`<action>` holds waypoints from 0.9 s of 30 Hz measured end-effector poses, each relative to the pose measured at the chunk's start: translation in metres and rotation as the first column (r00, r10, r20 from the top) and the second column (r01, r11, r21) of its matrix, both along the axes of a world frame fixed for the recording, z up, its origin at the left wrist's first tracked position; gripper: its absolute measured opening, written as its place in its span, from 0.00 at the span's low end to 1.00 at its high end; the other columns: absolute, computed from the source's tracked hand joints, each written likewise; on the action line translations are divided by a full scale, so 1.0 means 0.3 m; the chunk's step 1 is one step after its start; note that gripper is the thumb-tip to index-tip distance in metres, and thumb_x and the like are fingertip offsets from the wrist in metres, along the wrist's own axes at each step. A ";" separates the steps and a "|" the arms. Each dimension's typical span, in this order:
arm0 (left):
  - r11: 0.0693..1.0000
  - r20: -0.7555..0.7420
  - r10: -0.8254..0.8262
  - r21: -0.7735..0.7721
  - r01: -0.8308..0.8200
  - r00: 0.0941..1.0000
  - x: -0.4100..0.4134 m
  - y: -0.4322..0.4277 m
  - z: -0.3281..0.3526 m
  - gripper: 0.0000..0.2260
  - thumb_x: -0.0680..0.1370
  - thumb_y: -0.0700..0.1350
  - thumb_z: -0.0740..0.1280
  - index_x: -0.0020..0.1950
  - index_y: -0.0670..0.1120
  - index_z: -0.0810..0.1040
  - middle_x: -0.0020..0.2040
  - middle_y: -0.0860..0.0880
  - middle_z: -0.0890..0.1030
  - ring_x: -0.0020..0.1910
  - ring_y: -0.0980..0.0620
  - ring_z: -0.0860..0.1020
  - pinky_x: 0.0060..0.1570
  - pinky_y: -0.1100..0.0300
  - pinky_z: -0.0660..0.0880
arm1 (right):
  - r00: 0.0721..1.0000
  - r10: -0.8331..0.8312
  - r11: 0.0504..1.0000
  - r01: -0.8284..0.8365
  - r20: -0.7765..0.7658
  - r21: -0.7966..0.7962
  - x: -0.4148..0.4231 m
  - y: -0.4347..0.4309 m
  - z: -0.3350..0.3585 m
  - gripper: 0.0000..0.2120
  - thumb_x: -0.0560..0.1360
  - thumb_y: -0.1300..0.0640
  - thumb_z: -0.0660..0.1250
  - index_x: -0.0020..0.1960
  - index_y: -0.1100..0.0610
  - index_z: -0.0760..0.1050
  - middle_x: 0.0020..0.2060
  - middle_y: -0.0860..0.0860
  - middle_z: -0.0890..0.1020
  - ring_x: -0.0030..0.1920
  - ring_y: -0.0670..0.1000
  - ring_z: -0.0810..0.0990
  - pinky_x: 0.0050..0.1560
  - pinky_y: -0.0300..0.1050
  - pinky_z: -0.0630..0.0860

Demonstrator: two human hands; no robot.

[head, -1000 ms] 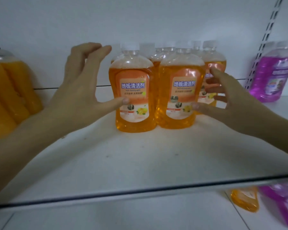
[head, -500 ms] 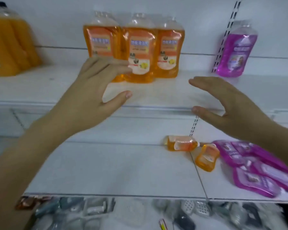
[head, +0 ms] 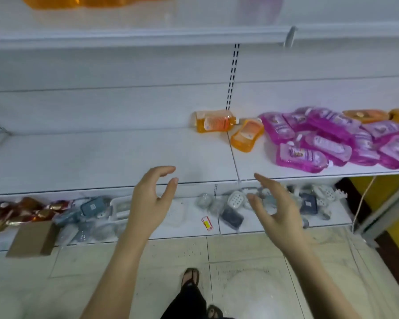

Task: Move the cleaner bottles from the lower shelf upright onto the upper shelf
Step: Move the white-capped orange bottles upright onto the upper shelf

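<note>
**A:** What's changed vs a sec ago?

**B:** The view's dropped. The upper shelf [head: 148, 38] filled the frame then, w/ both hands round the upright orange bottles [head: 78, 2]. Now it's a strip at 12 o'clock, and only the bottoms of those bottles show, at 11.

**A:** So that pair's done?

**B:** Looks it: set down, let go, standing. The lower shelf [head: 90, 157] now takes the middle of the frame.

**A:** What's left on it?

**B:** Biggest is the purple pile [head: 327, 139] at 2–3 o'clock, all lying flat and overlapping. A few more orange ones sit behind it at the far right edge. Nearer, at approx 1 o'clock, are two orange bottles. One lies on its side [head: 214, 122] against the back wall. The other [head: 247, 134] is just beside it, flat and angled toward the front.

**A:** Hands?

**B:** Both are empty. The left hand [head: 151, 203] is at 7 o'clock and the right hand [head: 278, 210] at 5. Fingers are loosely curved, thumbs apart, touching nothing. They're in front of the lower shelf's lip, well short of any bottle.

**A:** Next?

**B:** Prob the two orange ones, a reach up toward 1 o'clock. Each will need turning upright.
</note>
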State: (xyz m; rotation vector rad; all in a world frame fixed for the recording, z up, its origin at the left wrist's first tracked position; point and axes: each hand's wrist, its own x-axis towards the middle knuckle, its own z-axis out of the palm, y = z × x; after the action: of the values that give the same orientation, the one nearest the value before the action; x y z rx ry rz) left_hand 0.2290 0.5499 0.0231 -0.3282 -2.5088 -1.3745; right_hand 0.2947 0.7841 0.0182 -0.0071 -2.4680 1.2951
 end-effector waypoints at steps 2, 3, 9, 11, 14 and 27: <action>1.000 0.085 0.019 0.010 -0.020 0.996 0.024 0.024 -0.102 0.08 0.76 0.39 0.66 0.54 0.45 0.78 0.50 0.55 0.79 0.51 0.58 0.76 0.52 0.76 0.66 | 0.993 -0.038 0.998 0.044 0.108 -0.053 0.062 0.003 -0.115 0.20 0.74 0.58 0.68 0.60 0.41 0.67 0.53 0.34 0.72 0.56 0.41 0.73 0.53 0.19 0.61; 1.000 0.122 0.025 0.012 -0.027 0.992 0.028 0.032 -0.143 0.07 0.76 0.39 0.66 0.54 0.44 0.78 0.49 0.55 0.79 0.51 0.57 0.76 0.53 0.73 0.68 | 0.986 -0.050 0.997 0.059 0.157 -0.056 0.088 0.007 -0.165 0.21 0.73 0.59 0.69 0.59 0.41 0.67 0.53 0.34 0.72 0.55 0.39 0.73 0.52 0.19 0.61; 0.998 0.282 0.039 -0.053 -0.025 0.958 -0.034 0.066 -0.328 0.07 0.77 0.38 0.66 0.54 0.43 0.78 0.49 0.52 0.80 0.49 0.55 0.77 0.50 0.67 0.68 | 0.899 -0.150 0.977 0.198 0.412 -0.076 0.146 0.092 -0.382 0.18 0.74 0.55 0.68 0.63 0.49 0.72 0.54 0.42 0.76 0.55 0.45 0.74 0.52 0.38 0.68; 0.997 0.347 0.071 -0.051 -0.057 0.935 -0.072 0.086 -0.384 0.07 0.77 0.37 0.65 0.53 0.42 0.78 0.49 0.51 0.80 0.49 0.54 0.77 0.46 0.70 0.67 | 0.859 -0.196 0.964 0.257 0.473 -0.069 0.136 0.139 -0.427 0.18 0.74 0.55 0.68 0.63 0.51 0.72 0.57 0.47 0.77 0.54 0.47 0.75 0.51 0.41 0.69; 0.994 0.455 0.106 -0.041 -0.098 0.884 -0.113 0.123 -0.464 0.06 0.77 0.36 0.65 0.52 0.41 0.78 0.48 0.50 0.79 0.50 0.51 0.78 0.48 0.67 0.67 | 0.804 -0.257 0.941 0.335 0.537 -0.050 0.123 0.202 -0.477 0.18 0.74 0.56 0.68 0.63 0.52 0.72 0.59 0.49 0.78 0.53 0.49 0.76 0.51 0.43 0.69; 0.984 0.316 0.175 -0.082 -0.157 0.932 -0.594 0.342 -0.441 0.16 0.78 0.40 0.64 0.65 0.41 0.71 0.63 0.42 0.71 0.56 0.47 0.75 0.54 0.59 0.71 | 0.896 -0.256 0.954 0.295 0.364 -0.058 -0.338 0.304 -0.426 0.19 0.75 0.56 0.67 0.65 0.51 0.70 0.57 0.45 0.75 0.53 0.47 0.76 0.51 0.41 0.69</action>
State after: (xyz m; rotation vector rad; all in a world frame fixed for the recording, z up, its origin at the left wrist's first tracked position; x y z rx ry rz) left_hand 0.0509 0.6525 -0.1092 0.1099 -2.7625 -1.3877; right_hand 0.1933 0.8752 -0.1094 -0.6513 -2.5513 1.3991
